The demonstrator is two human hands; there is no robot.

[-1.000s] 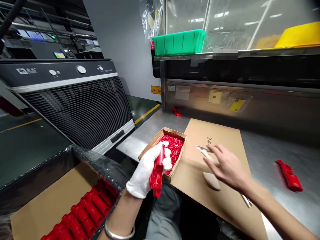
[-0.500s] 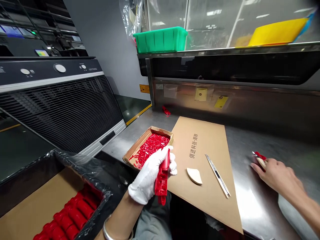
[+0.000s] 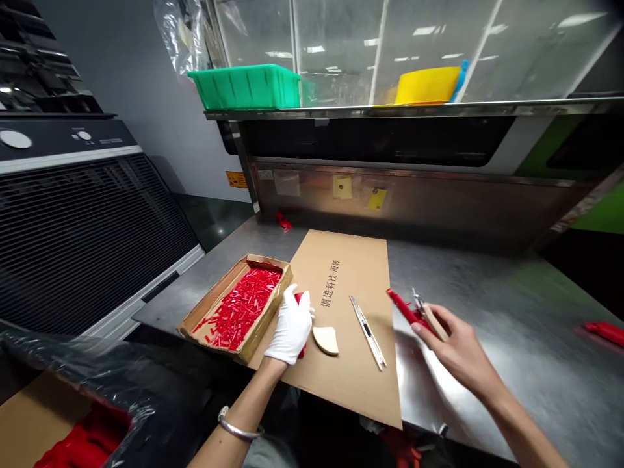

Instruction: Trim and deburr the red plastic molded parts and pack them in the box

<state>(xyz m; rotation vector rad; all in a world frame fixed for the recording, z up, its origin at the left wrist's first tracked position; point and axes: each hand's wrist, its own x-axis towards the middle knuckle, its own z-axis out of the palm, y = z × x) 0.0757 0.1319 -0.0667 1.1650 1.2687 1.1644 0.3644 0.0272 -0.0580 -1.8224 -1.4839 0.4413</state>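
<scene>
My left hand (image 3: 291,328), in a white glove, is closed round a red plastic part (image 3: 301,353), mostly hidden by the fingers, over the cardboard sheet's left edge. Bare, my right hand (image 3: 451,344) grips cutting pliers (image 3: 431,320) with pale handles, their jaws pointing up and away. A long red piece (image 3: 403,307) lies against the pliers, beside the thumb. Between the hands, the brown cardboard sheet (image 3: 358,260) bears a cream wedge-shaped piece (image 3: 326,340) and a silver utility knife (image 3: 368,333). A shallow cardboard box (image 3: 214,300) with small red bits stands left of my gloved hand.
At lower left is a plastic-lined box (image 3: 146,409) with red parts. A red piece (image 3: 283,221) lies at the back left of the metal table (image 3: 463,279), another (image 3: 605,333) at the far right. A green bin (image 3: 246,88) and yellow container (image 3: 429,86) stand on the shelf.
The view has swung right. My right hand has come nearer the cardboard sheet and lifted the pliers, with a long red piece now beside them. My left hand has turned palm down over its red part.
</scene>
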